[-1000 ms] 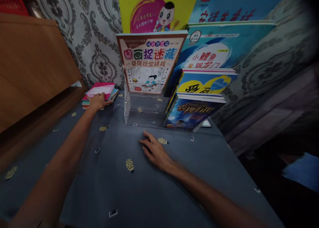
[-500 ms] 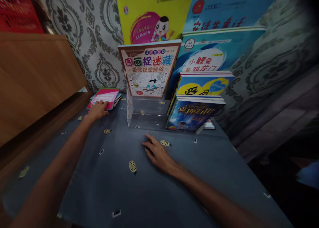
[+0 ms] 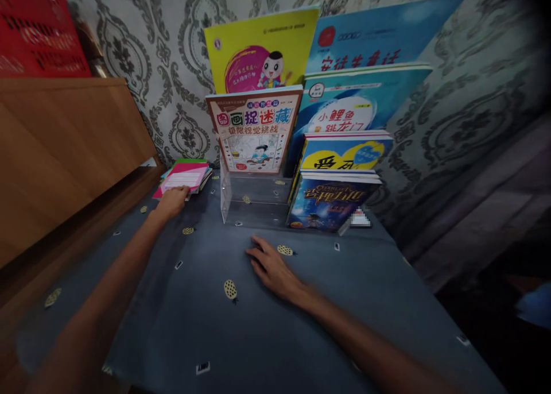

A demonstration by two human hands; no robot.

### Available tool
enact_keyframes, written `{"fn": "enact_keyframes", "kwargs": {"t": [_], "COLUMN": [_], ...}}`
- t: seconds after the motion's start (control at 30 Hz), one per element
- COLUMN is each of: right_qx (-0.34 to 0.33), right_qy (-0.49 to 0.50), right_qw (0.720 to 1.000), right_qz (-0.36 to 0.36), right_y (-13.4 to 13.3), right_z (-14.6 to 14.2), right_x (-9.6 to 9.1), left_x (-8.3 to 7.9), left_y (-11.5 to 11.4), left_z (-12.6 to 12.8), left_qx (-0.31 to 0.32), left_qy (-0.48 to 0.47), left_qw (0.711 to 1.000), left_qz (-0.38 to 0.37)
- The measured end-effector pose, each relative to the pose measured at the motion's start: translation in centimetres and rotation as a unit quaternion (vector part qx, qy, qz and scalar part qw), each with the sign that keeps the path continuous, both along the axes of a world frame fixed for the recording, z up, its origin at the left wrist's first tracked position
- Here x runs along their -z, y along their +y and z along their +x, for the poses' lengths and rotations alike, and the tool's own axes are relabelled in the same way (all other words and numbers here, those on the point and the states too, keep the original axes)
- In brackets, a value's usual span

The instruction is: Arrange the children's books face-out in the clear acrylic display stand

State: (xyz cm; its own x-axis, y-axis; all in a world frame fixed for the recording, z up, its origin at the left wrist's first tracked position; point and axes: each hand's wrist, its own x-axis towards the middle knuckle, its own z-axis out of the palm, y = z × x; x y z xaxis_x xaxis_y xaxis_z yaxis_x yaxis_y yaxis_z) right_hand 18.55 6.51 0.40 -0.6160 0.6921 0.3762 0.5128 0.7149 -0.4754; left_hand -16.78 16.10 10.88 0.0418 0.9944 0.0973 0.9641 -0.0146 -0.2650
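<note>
Apparently the wooden cabinet (image 3: pixel 73 147) acts as a side wall along the table, with a red basket (image 3: pixel 43 32) showing above it. Just beside the cabinet, a small stack of books (image 3: pixel 198 173) lies flat in the far left part of the table, close to the wall; that spot probably keeps it out of the way. The left hand (image 3: pixel 173 202) reaches to the stack's near edge, its fingers laid over the top; whether they pinch the books, I cannot tell. Next comes a plastic stand (image 3: pixel 225 201) with upright books (image 3: pixel 253 135), the taller behind and the shorter ahead, presumably so each cover can be seen. In front of the stand, the right hand (image 3: pixel 275 272) rests on the cloth (image 3: pixel 167 325) with loosely curled, spread fingers, grasping nothing, perhaps to prop the body while the other arm stretches.

As for looks, the stack is slightly uneven: a bright pink top cover with a paler panel, a green edge behind, and bluish and whitish edges at right.
</note>
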Motion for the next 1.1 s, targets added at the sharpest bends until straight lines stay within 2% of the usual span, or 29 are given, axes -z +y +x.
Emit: {"fn": "enact_keyframes", "kwargs": {"t": [0.27, 0.53, 0.7, 0.93, 1.03, 1.1], "right_qx": [-0.005, 0.001, -0.005, -0.002, 0.001, 0.0], "right_qy": [0.009, 0.008, 0.014, 0.007, 0.005, 0.004], "right_qw": [1.0, 1.0, 1.0, 1.0, 1.0, 1.0], "right_qz": [-0.001, 0.016, 0.024, 0.03, 0.028, 0.024], "right_y": [0.1, 0.1, 0.0, 0.2, 0.2, 0.2], "right_z": [-0.1, -0.2, 0.0, -0.1, -0.1, -0.1], "right_x": [-0.1, 0.3, 0.2, 0.9, 1.0, 1.1], "left_x": [0.2, 1.2, 1.2, -0.7, -1.5, -1.6], "left_y": [-4.4, -9.3, -11.6, -16.1, -17.3, -17.1], "left_z": [2.4, 5.3, 7.3, 11.8, 13.2, 13.0], "left_qx": [-0.003, 0.031, 0.045, 0.111, 0.181, 0.208], "left_qy": [0.021, 0.025, 0.018, -0.057, -0.139, -0.207], "left_qw": [0.999, 0.994, 0.99, 0.977, 0.947, 0.922], "left_qz": [-0.044, -0.105, -0.134, -0.174, -0.228, -0.252]}}
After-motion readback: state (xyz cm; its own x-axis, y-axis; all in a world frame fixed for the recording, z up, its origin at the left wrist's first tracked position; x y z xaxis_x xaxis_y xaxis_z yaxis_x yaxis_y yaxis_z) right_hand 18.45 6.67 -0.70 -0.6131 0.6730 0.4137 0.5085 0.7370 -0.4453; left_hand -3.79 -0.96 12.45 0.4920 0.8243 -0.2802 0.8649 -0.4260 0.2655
